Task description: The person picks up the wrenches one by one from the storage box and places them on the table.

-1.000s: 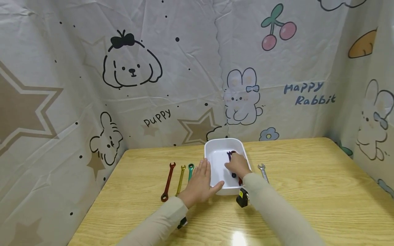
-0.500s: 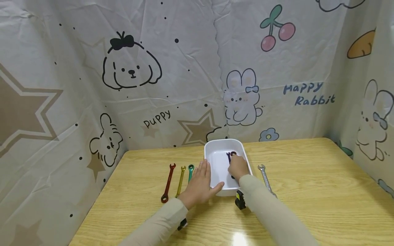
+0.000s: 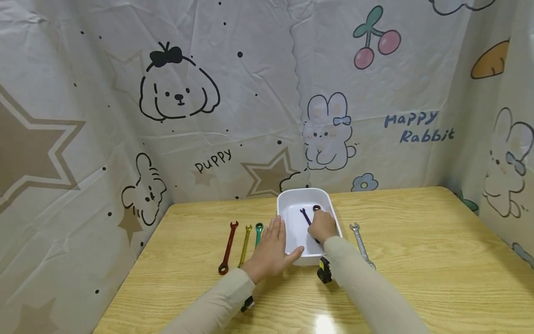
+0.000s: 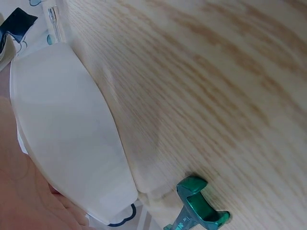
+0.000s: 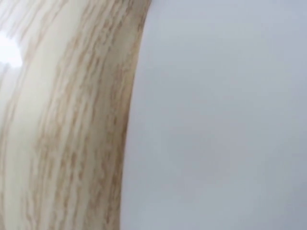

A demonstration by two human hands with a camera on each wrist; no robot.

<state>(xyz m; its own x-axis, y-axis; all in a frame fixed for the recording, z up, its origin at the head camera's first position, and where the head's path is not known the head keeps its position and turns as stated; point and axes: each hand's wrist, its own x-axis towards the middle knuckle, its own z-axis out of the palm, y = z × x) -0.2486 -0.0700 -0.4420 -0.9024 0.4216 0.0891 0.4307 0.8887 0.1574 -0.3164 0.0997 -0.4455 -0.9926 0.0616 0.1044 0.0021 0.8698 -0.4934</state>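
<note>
A white plastic box (image 3: pixel 294 227) stands on the table. Flat against its left wall and near rim lies my left hand (image 3: pixel 270 253), fingers straight and thumb spread. My right hand (image 3: pixel 323 226) reaches inside with curled fingers that grip a small purple wrench (image 3: pixel 306 216), which slants under the fingertips. Beyond the knuckles shows the ring end of a dark red wrench (image 3: pixel 316 208); the hand hides its shaft. In the left wrist view, the box (image 4: pixel 72 129) is beside the left palm (image 4: pixel 24 187). The right wrist view shows only box wall (image 5: pixel 216 115) and tabletop.
Left of the box lie a red wrench (image 3: pixel 228 248), a yellow wrench (image 3: pixel 245 246) and a green wrench (image 3: pixel 258 233), partly behind the left hand. A silver wrench (image 3: pixel 361 243) lies to the right. A printed curtain (image 3: pixel 258 116) hangs behind the table.
Inside the box the purple wrench's far end has swung left, so it slants away from the dark red one. The right hand moved slightly nearer, then stayed put; the left hand is unchanged.
</note>
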